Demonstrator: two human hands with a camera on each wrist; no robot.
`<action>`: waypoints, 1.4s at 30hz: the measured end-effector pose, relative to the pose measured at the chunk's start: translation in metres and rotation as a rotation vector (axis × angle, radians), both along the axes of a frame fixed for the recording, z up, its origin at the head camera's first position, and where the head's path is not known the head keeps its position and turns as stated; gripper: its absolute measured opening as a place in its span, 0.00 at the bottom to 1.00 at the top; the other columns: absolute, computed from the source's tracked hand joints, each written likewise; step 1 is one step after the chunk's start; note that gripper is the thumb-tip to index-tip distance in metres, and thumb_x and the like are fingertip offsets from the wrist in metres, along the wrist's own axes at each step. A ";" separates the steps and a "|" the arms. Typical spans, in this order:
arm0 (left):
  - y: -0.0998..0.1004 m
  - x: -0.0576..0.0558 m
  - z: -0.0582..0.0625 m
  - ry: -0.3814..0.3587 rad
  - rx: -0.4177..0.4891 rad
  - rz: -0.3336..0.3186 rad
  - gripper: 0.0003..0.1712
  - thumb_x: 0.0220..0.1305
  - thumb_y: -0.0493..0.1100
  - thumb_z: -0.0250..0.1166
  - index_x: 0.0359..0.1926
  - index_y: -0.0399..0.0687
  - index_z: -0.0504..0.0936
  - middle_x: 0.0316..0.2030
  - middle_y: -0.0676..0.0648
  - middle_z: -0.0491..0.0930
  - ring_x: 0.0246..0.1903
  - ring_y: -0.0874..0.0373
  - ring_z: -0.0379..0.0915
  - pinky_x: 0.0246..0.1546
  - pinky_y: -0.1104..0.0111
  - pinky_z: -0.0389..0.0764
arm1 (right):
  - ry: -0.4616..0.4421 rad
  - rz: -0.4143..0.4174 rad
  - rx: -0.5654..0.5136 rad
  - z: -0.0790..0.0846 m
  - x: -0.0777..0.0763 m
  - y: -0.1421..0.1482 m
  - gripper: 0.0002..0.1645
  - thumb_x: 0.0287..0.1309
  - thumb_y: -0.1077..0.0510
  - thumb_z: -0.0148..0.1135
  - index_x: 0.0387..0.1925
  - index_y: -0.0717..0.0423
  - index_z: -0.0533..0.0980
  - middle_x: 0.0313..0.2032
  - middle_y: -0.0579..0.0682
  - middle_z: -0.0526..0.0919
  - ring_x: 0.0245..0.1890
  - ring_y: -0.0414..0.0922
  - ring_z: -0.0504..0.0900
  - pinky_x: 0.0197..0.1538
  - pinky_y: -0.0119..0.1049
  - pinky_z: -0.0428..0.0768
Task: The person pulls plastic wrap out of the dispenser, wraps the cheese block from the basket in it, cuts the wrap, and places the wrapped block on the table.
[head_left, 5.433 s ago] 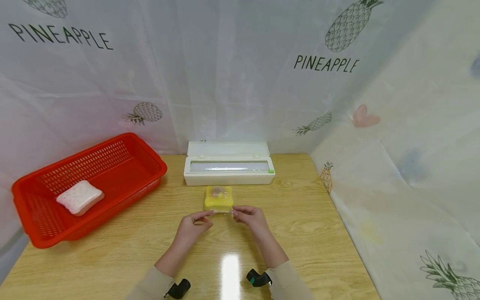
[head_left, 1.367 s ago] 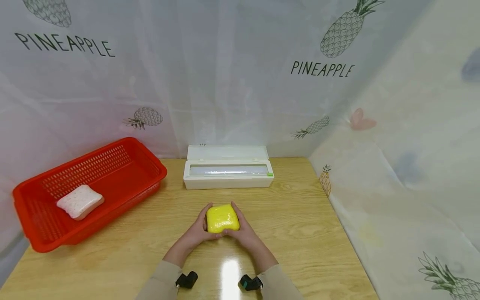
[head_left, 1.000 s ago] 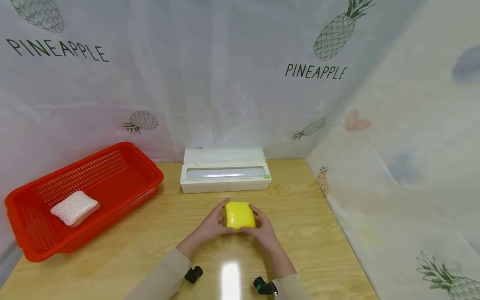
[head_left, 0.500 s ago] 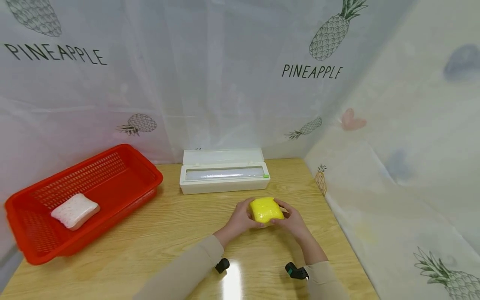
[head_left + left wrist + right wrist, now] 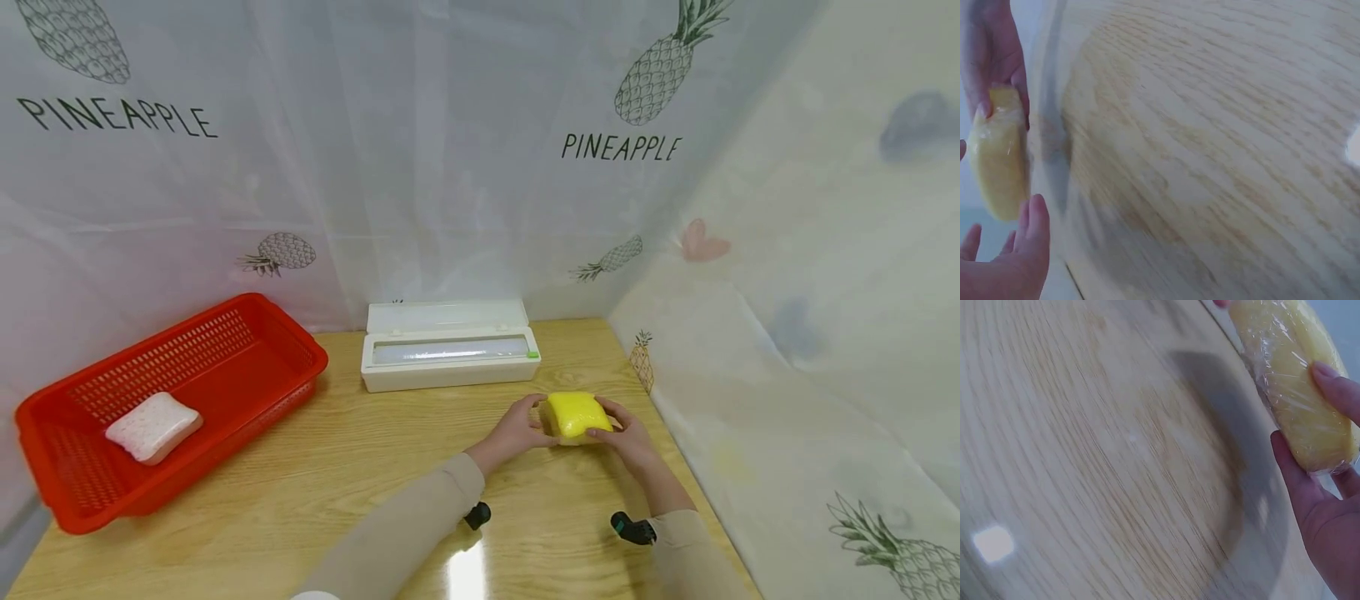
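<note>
A soft-edged yellow block (image 5: 576,412) wrapped in clear film is held above the right part of the table. My right hand (image 5: 633,442) grips its right end, the thumb lying on the film in the right wrist view, where the wrapped block (image 5: 1297,381) shows shiny creases. At the other end, my left hand (image 5: 517,433) has its fingers spread and loose beside the block. In the left wrist view the fingertips of the left hand (image 5: 1013,269) are close to the lower end of the block (image 5: 1000,162); whether they touch is unclear.
A red basket (image 5: 285,396) stands at the left with a white, pink-speckled wrapped block (image 5: 155,427) inside. At the back of the wooden table (image 5: 360,467) is a white cling film dispenser (image 5: 450,375) with its lid raised. A printed curtain (image 5: 420,167) hangs behind.
Earlier both hands pinched film at the block's near edge on the table. The block was then picked up, turned and carried rightward. The left hand's hold has loosened.
</note>
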State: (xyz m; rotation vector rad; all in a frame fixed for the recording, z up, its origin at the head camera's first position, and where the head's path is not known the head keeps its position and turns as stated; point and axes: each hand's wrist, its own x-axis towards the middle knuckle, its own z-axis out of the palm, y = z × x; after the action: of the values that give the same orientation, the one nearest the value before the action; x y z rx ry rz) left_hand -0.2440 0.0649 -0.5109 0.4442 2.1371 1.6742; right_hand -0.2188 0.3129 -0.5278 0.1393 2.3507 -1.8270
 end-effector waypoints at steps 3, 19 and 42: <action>-0.003 0.000 0.000 0.005 -0.003 -0.008 0.46 0.53 0.35 0.74 0.70 0.43 0.62 0.65 0.35 0.64 0.53 0.40 0.73 0.42 0.61 0.81 | 0.001 -0.023 0.041 0.001 -0.004 0.015 0.46 0.59 0.59 0.68 0.74 0.54 0.55 0.70 0.61 0.55 0.63 0.62 0.64 0.50 0.31 0.76; -0.032 -0.008 0.006 0.061 -0.045 -0.001 0.33 0.57 0.34 0.72 0.64 0.46 0.73 0.55 0.39 0.74 0.41 0.53 0.74 0.37 0.64 0.79 | 0.038 0.081 0.307 0.006 -0.032 0.051 0.50 0.57 0.60 0.70 0.74 0.61 0.52 0.70 0.70 0.49 0.64 0.71 0.59 0.56 0.52 0.75; -0.146 -0.027 0.034 0.226 -0.203 0.112 0.31 0.59 0.38 0.71 0.63 0.46 0.73 0.52 0.47 0.74 0.46 0.49 0.72 0.40 0.62 0.78 | 0.299 0.349 0.427 0.083 -0.085 -0.049 0.33 0.57 0.63 0.69 0.64 0.59 0.70 0.62 0.61 0.71 0.58 0.61 0.71 0.60 0.58 0.69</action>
State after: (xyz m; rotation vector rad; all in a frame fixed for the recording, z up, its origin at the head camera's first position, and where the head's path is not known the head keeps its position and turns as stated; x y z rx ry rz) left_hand -0.2708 -0.0815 -0.4769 0.4795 2.5092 1.5034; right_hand -0.3039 0.2634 -0.4450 -0.4965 2.7177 -1.2416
